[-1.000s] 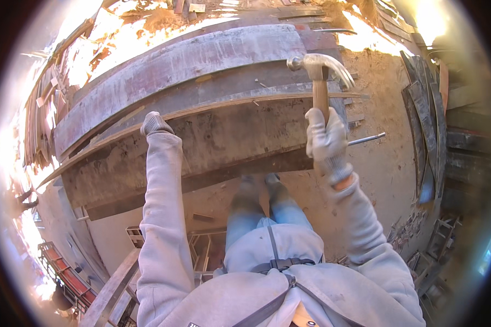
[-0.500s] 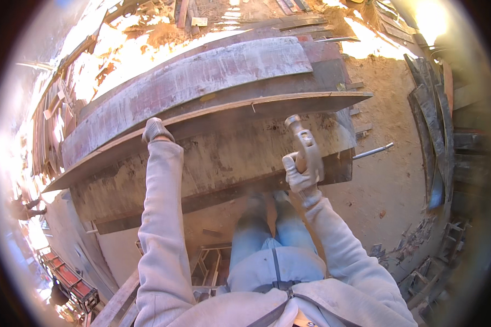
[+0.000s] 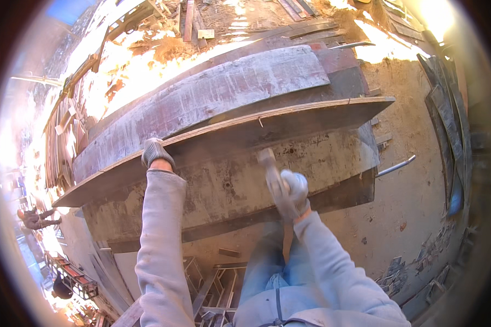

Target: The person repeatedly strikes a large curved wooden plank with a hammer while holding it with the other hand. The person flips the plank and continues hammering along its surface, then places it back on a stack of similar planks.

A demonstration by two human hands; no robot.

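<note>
My left hand (image 3: 158, 155), in a knitted work glove, is closed over the upper edge of a long dark-faced plywood panel (image 3: 311, 117) that stands on edge. My gloved right hand (image 3: 294, 193) grips a claw hammer (image 3: 271, 173). The hammer's head hangs in front of the panel's dark face, and motion blurs it slightly. A thin nail (image 3: 260, 122) sticks out at the panel's upper edge, a little above the hammer head. Below the panel lies a wide, stained board (image 3: 223, 188), nearest to my legs. My left fingers beyond the edge are partly hidden.
Behind the panel lie more worn sheets (image 3: 245, 79). A metal rod (image 3: 395, 166) juts out at the right end. Dark planks (image 3: 444, 125) are stacked at far right, wood strips (image 3: 63, 141) at left. Another person (image 3: 35, 219) is at the far left. Timber frames (image 3: 213, 286) stand near my legs.
My right hand has swung the hammer left and lower, from above the board's right part toward its middle. My left hand keeps its hold on the panel edge. The view has shifted slightly.
</note>
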